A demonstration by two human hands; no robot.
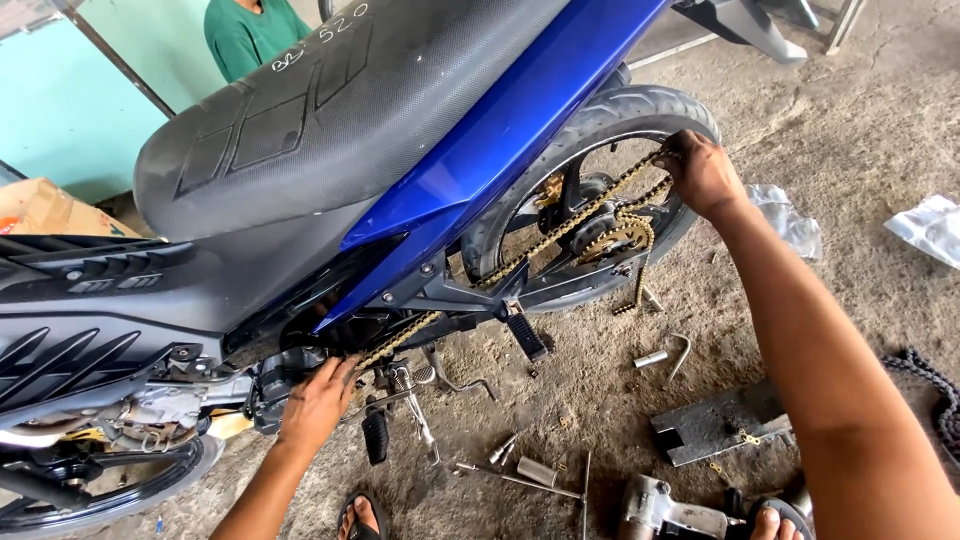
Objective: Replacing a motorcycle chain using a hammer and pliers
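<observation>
Fingers of the right hand [703, 172] curl tight around the gold chain [580, 215] where it loops near the back of the rear wheel [640, 105]. That hand is closed on the chain, up by the black tire. The chain runs from there over the gold sprocket [628, 232] in the middle of the wheel and then goes forward, low along the bike, toward the engine.

Fingers of the left hand [318, 400] are bent and press on the front end of the chain, down by the engine [275, 378]. I cannot tell if these fingers pinch the chain or only touch it, since the back of the hand hides them. So the chain is stretched between both hands, from the back wheel to the engine.

Just beside the left hand hang a black foot peg [375, 435] and a silver kick stand [420, 420]. Above both hands sit the blue side panel [500, 130] and the big black seat [330, 100] of the motorbike.

On the dusty floor near the bike lie small tools: a bent silver wrench [678, 357], a thin rod [520, 482], and a flat grey metal plate [715, 425]. A grey power tool [665, 512] lies close to a foot in a sandal [775, 520]. An old dark chain [935, 395] lies at the right edge. A person in a green shirt [250, 35] is behind the bike.
</observation>
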